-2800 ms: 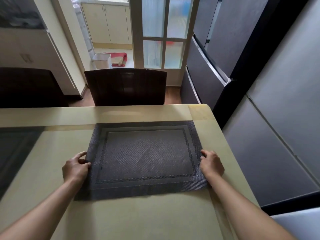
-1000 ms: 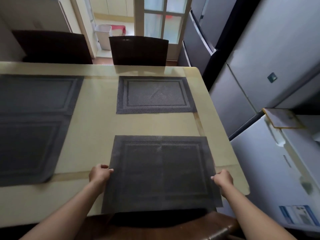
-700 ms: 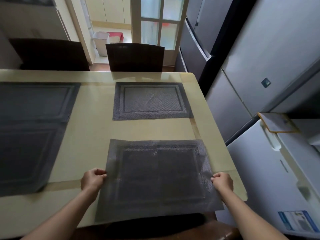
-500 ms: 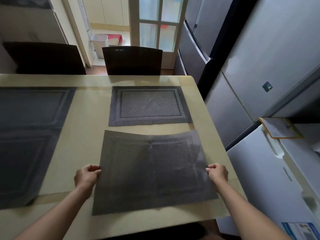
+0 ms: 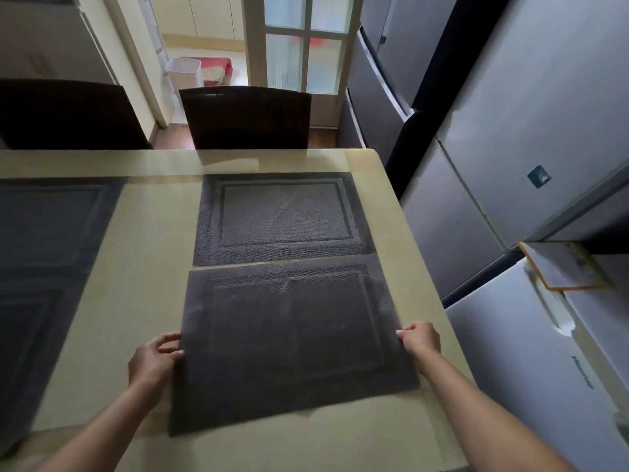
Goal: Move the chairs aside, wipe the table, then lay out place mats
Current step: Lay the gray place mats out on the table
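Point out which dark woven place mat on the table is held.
The nearest dark woven mat, right side: left hand and right hand grip its edges. The mat beyond it and the left-side mats lie untouched.

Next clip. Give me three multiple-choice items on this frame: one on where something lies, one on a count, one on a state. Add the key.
1. Where is the near place mat relative to the far place mat?
A. Just in front of it, edges close together
B. Stacked squarely on top of it
C. To its left

2. How many chair backs show beyond the far edge of the table?
A. One
B. Two
C. Four

3. What are the left hand and right hand doing?
A. Both lie flat on bare table
B. Each holds a side edge of the near place mat
C. Only the right touches it

Key: 1 A, the two mats sit one behind the other. 2 B, one dark back at left, one at centre. 3 B, fingers close on the mat's left and right edges.
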### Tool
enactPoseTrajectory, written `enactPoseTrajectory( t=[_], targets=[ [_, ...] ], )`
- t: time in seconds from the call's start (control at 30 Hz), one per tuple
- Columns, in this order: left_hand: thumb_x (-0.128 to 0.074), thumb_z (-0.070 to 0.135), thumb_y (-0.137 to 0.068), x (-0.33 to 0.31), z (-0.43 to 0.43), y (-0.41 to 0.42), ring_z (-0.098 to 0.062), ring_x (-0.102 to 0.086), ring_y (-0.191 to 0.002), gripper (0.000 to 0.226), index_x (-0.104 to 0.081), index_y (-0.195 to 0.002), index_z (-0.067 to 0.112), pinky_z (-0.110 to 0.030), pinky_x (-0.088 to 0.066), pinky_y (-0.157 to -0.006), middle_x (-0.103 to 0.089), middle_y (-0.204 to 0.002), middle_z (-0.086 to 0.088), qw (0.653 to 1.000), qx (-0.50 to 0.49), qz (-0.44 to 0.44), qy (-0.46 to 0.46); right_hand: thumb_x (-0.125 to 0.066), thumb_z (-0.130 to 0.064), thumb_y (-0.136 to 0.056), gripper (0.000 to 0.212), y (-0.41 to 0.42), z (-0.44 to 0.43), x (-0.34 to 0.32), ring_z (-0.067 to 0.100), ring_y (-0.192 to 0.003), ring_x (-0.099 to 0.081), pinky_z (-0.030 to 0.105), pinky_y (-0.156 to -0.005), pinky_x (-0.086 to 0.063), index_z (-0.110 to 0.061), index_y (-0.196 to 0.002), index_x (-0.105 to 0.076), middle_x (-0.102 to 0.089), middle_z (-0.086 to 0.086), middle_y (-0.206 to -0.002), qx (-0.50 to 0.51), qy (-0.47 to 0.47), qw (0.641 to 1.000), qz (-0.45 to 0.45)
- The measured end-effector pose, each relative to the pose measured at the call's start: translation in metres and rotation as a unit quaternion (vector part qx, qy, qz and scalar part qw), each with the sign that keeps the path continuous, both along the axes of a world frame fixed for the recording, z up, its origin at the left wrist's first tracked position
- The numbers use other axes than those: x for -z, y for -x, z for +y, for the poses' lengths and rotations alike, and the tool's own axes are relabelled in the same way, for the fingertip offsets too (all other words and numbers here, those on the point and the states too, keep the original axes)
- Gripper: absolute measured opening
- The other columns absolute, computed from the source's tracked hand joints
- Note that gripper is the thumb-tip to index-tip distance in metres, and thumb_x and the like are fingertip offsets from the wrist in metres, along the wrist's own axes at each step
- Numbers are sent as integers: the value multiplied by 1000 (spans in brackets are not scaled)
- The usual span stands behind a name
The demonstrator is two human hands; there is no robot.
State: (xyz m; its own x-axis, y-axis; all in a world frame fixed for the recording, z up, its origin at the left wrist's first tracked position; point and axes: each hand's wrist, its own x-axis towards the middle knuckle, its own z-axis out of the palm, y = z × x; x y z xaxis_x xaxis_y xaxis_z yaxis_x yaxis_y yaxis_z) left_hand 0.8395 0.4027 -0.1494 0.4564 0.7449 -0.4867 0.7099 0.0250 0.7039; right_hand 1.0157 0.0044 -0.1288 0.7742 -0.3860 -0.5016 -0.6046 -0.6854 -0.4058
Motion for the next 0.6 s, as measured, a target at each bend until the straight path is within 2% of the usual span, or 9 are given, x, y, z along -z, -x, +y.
enactPoseTrajectory(
  t=[0.13, 0.47, 0.6],
  targets=[
    [-68, 0, -81, -2, -2, -2, -27, -65, -85, 26, -70, -104, 12, -36, -52, -84, -72, -95, -12, 1000, 1, 12, -21, -69, -19, -83, 20, -2, 0, 3, 33, -101, -63, 31, -84, -48, -4, -97, -71, -69, 17, -108, -3, 11, 1000, 9],
    [-68, 1, -81, -7, -8, -4, -22, -62, -82, 29, -71, -108, 11, -32, -49, -78, -73, -99, -12, 999, -11, 15, -37, -68, -14, -83, 21, 0, 0, 6, 34, -95, -63, 30, -79, -48, 2, -98, -69, -68, 20, -106, 22, -2, 1000, -5],
    [-69, 2, -81, -8, -11, -6, -26, -66, -90, 31, -71, -110, 12, -33, -50, -82, -73, -100, -12, 999, -29, 17, -42, -68, -13, -83, 19, 0, 0, 7, 34, -93, -63, 30, -78, -48, 1, -94, -70, -68, 20, -103, 21, -8, 1000, -6]
  ],
)
